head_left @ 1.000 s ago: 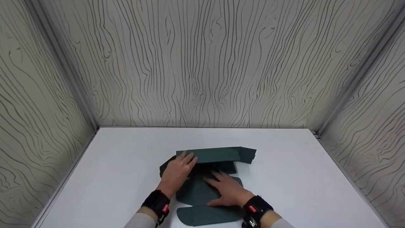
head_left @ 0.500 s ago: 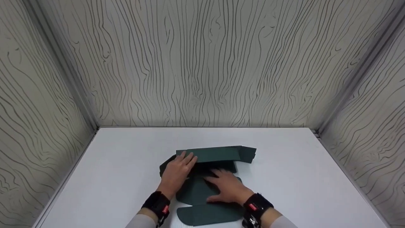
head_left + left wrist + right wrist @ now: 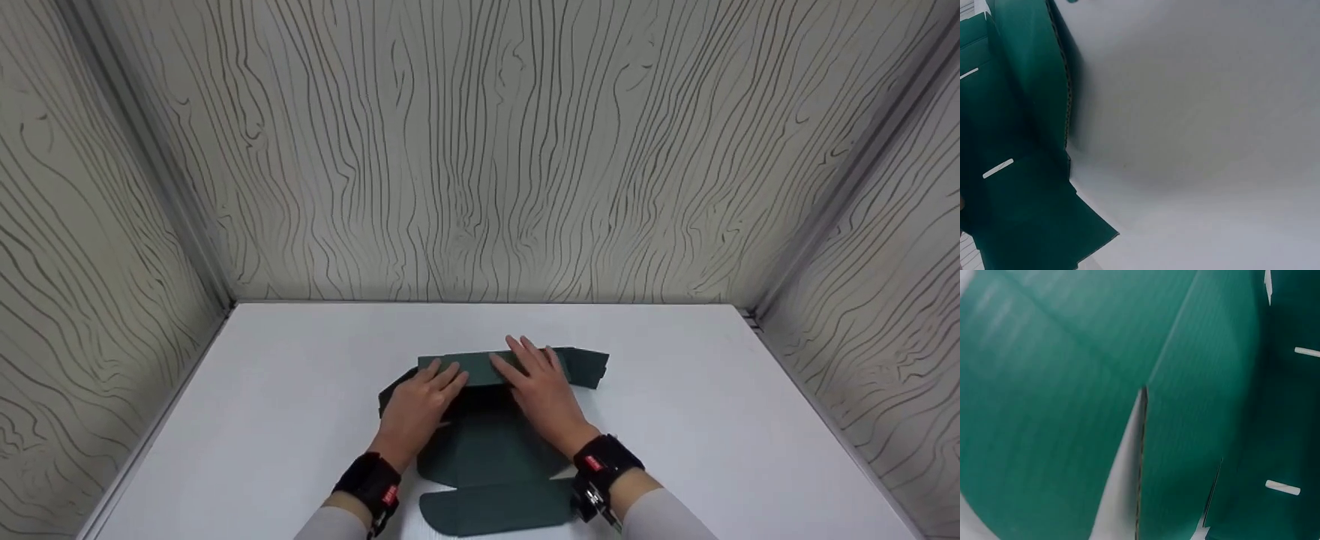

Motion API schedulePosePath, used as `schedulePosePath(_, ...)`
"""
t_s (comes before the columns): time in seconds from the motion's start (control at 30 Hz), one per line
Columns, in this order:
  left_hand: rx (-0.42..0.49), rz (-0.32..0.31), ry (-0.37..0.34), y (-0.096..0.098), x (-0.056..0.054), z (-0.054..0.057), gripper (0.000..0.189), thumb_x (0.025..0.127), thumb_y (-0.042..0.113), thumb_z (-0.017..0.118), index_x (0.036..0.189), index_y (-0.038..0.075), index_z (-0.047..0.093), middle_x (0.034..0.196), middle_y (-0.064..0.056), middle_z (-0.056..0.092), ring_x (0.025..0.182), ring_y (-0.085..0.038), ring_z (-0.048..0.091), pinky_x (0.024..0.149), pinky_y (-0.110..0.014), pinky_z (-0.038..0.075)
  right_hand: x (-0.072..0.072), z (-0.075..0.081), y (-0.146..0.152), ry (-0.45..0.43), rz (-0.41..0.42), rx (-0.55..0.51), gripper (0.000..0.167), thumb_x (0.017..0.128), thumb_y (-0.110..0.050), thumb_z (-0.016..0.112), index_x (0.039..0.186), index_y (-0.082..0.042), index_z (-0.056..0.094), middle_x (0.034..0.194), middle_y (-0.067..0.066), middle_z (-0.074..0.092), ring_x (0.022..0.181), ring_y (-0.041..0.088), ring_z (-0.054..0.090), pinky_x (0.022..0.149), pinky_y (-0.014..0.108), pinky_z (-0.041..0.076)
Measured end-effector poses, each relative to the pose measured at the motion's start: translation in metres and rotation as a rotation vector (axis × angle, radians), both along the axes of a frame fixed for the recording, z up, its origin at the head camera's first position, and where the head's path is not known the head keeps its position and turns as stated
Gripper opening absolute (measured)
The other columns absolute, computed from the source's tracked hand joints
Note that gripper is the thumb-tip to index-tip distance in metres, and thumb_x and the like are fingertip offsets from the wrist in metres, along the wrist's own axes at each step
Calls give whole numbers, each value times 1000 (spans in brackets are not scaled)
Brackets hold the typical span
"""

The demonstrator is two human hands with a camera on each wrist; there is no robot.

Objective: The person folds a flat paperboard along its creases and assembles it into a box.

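A dark green cardboard box blank (image 3: pixel 495 446), partly folded, lies on the white table. Its far panel (image 3: pixel 480 369) stands raised and leans toward me. My left hand (image 3: pixel 412 414) rests its fingers on the left part of this panel. On the panel's right part lie the fingers of my right hand (image 3: pixel 546 396), spread and nearly straight. In the left wrist view the green cardboard (image 3: pixel 1027 214) fills the left side, with a slot cut in it; only a sliver of hand shows. The right wrist view shows creased green cardboard (image 3: pixel 1061 427) with slots, and no hand.
The white tabletop (image 3: pixel 285 420) spreads around the cardboard. Wood-grain patterned panels (image 3: pixel 480 150) enclose the table at the back and both sides. A front flap (image 3: pixel 502 506) of the cardboard lies flat near me. A black strap band with a device sits on each wrist.
My right hand has lifted from the cardboard's inner base and moved forward onto the raised far panel. The left hand and the cardboard have stayed about the same.
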State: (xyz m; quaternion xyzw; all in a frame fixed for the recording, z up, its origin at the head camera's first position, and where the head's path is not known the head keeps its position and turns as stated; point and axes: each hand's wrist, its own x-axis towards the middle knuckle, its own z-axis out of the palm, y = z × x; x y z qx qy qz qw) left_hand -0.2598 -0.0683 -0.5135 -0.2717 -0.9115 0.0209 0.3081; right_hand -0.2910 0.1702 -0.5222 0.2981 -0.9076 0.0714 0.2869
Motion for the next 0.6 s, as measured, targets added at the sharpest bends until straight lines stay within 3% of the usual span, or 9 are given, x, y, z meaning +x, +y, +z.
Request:
schedulePosePath(0.2, 9, -18, -5, -2, -2, 0, 70, 68, 31, 91, 131, 19, 65, 132, -2, 67, 120, -24, 65, 92, -34, 57, -4, 2, 3, -98, -13, 1, 54, 92, -14, 69, 142, -27, 55, 148, 7, 53, 137, 29, 50, 106, 63, 42)
schedulePosePath(0.33, 126, -18, -19, -9, -3, 0, 66, 73, 17, 87, 134, 11, 61, 133, -6, 65, 123, -22, 63, 97, -32, 55, -6, 8, 3, -158, 4, -11, 49, 96, -15, 64, 142, -28, 55, 148, 6, 54, 137, 29, 50, 110, 61, 39)
schedulePosePath(0.47, 277, 36, -62, -20, -5, -3, 61, 81, -2, 76, 138, 5, 56, 135, -10, 61, 127, -22, 59, 103, -33, 50, -5, 10, 3, -206, 25, -20, 46, 98, -14, 60, 143, -26, 55, 149, 6, 52, 139, 29, 48, 114, 55, 37)
schedulePosePath(0.6, 372, 75, -120, -30, -6, -8, 65, 79, -5, 77, 140, 5, 55, 133, -10, 61, 126, -21, 58, 104, -33, 49, -2, 10, 4, -246, 32, -34, 47, 99, -13, 58, 144, -25, 53, 151, 7, 49, 142, 30, 45, 114, 50, 38)
